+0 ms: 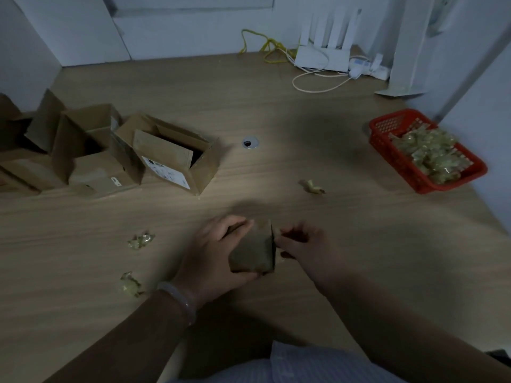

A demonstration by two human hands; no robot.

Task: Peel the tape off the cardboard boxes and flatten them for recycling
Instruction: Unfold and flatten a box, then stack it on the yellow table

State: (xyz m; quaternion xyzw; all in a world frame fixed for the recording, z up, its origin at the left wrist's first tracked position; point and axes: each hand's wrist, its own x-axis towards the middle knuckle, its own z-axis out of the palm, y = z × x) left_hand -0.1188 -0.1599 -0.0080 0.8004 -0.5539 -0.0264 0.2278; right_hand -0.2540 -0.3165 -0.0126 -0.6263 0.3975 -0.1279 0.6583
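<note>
I hold a small brown cardboard box (253, 251) just above the wooden table, near its front middle. My left hand (214, 255) wraps around the box's left side, fingers over the top and thumb underneath. At the box's right edge my right hand (301, 241) pinches with its fingertips; whether tape is between them is too dark to tell. An open box with a white label (171, 158) lies on its side at the left, with several more open boxes (91, 150) beside it.
Crumpled tape balls lie on the table: one (141, 240) and another (130, 284) left of my hands, a third (313, 187) to the right. A red basket (387, 134) full of tape wads stands at the right edge. A white router (323, 55) and cables sit at the back.
</note>
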